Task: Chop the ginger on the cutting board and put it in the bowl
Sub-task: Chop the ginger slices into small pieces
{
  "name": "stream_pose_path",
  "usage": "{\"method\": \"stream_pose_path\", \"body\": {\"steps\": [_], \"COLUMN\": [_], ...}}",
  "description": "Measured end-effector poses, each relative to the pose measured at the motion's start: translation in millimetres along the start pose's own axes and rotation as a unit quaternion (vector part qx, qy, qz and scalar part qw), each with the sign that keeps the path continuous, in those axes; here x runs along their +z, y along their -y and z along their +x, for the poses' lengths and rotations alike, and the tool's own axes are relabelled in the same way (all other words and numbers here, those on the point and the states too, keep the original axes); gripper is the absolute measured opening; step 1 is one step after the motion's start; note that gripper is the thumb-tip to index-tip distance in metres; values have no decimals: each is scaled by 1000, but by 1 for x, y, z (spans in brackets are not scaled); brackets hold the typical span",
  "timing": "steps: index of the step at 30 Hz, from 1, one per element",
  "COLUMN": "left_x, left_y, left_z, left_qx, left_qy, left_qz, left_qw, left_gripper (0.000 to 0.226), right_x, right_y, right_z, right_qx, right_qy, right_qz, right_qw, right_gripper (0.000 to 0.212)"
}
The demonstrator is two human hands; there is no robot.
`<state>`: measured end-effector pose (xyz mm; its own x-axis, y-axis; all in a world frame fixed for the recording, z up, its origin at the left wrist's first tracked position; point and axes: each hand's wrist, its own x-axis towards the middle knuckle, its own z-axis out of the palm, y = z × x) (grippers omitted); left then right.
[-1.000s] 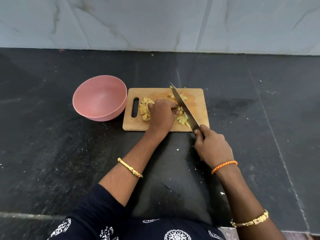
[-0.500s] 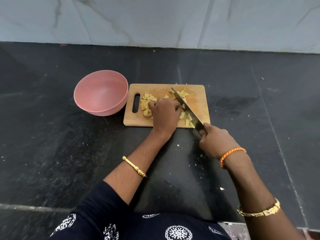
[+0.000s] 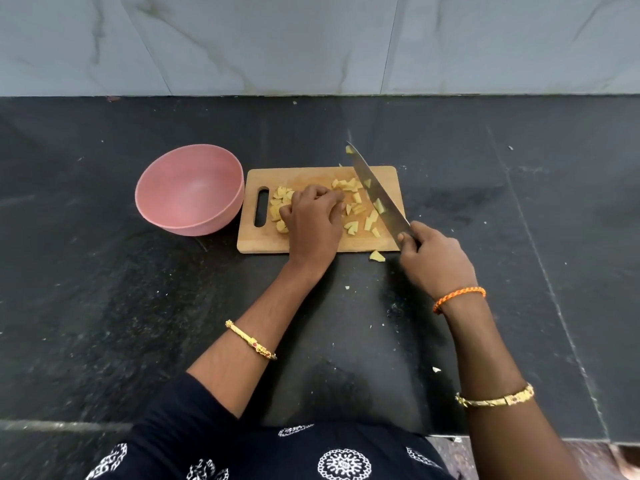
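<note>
A wooden cutting board (image 3: 304, 176) lies on the black counter, strewn with chopped yellow ginger pieces (image 3: 353, 197). My left hand (image 3: 313, 223) rests curled on the board's middle, covering some ginger; what it grips is hidden. A long knife (image 3: 375, 194) is held by its handle in my right hand (image 3: 436, 259), its blade raised above the board's right side with bits of ginger stuck on it. One ginger piece (image 3: 376, 256) lies on the counter just off the board's front edge. An empty pink bowl (image 3: 188, 188) stands touching the board's left end.
The black stone counter (image 3: 104, 289) stretches wide on both sides, with small crumbs scattered near my arms. A grey marble wall (image 3: 311, 43) rises behind it. The counter's front edge runs just before my body.
The knife has lifted off the board and shifted right. One ginger piece now lies on the counter in front of the board. My left hand stays on the ginger.
</note>
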<state>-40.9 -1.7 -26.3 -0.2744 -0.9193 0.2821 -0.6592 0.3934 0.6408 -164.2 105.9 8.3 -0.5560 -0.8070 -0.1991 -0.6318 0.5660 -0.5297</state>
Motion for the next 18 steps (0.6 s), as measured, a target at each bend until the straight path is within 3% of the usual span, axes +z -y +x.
{"method": "stream_pose_path", "body": {"steps": [5, 11, 18], "left_x": [0, 4, 16], "left_y": [-2, -17, -10], "left_z": [-2, 1, 11], "left_qx": [38, 60, 40], "left_qy": [12, 9, -77], "left_qz": [-21, -170, -171], "left_qw": [999, 984, 981], "left_gripper": [23, 47, 25], "right_x": [5, 4, -3], "right_y": [-2, 3, 2], "right_z": [-6, -5, -6], "right_qx": [5, -16, -30], "right_qy": [-22, 25, 127], "right_qz": [-40, 78, 163], "right_qw": [999, 997, 978], "right_gripper": [16, 18, 23]}}
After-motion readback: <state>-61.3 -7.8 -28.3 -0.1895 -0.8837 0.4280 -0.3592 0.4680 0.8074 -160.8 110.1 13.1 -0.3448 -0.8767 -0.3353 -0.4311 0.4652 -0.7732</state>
